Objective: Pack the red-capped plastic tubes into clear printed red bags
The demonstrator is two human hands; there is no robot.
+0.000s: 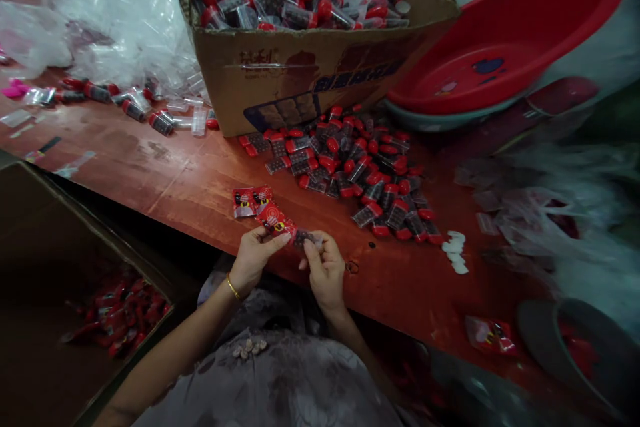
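My left hand, with a gold bangle at the wrist, pinches a red printed packet near the table's front edge. My right hand has its fingers closed round the end of a small clear tube with dark contents, which meets the packet's right end. Two more red printed packets lie just beyond the left hand, touching or joined to the held one. Behind the hands a pile of red-capped tubes covers part of the red-brown table.
An open cardboard box full of capped tubes stands behind the pile. A red basin leans at back right. Plastic bags lie back left. White pieces sit right. A lower carton holds red items.
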